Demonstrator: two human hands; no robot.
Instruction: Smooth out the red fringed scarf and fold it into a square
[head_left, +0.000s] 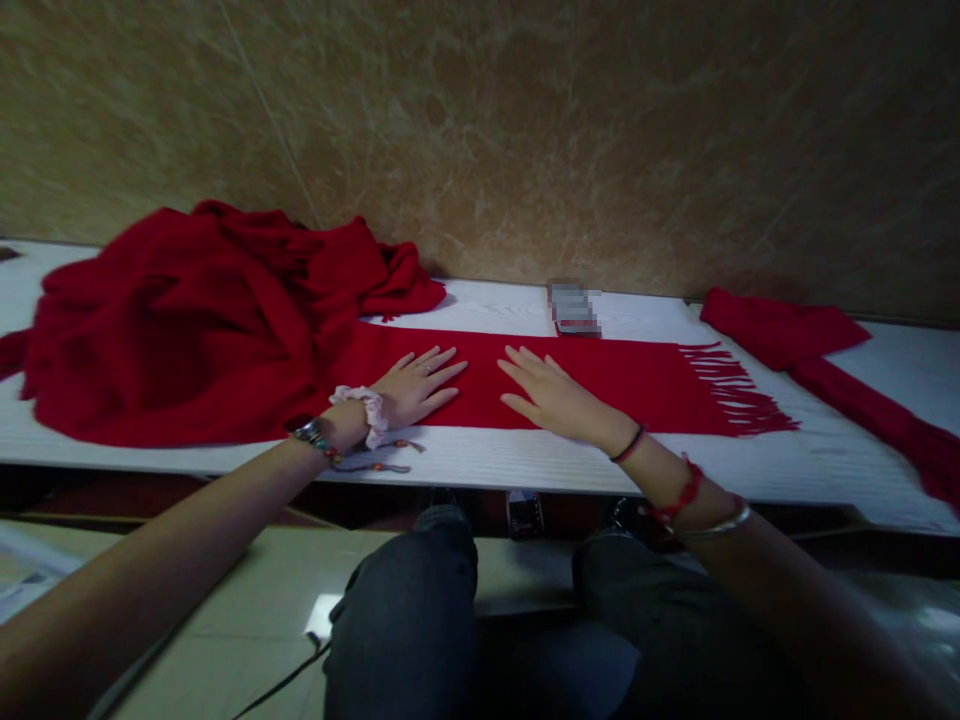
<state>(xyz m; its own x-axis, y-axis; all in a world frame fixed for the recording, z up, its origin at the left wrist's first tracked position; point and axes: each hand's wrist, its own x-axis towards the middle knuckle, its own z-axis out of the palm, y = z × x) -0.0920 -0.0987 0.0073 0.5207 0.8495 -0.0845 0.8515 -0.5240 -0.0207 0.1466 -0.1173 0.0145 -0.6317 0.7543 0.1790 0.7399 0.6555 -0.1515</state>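
A red scarf [622,385] lies flat along the white table, its fringed end pointing right. My left hand [416,388] rests on it palm down, fingers spread and pointing right. Facing it, my right hand [559,395] also lies flat on the scarf, fingers apart and pointing left. A strip of bare red cloth shows between the two hands. Toward the left, the flat cloth runs into a large crumpled heap of red fabric [172,330]; where one piece ends and another begins I cannot tell.
A small card or packet [574,308], blurred out, lies behind the scarf near the wall [480,140]. Another folded red scarf [780,330] lies at the right. The front edge of the white table [480,470] runs just above my knees.
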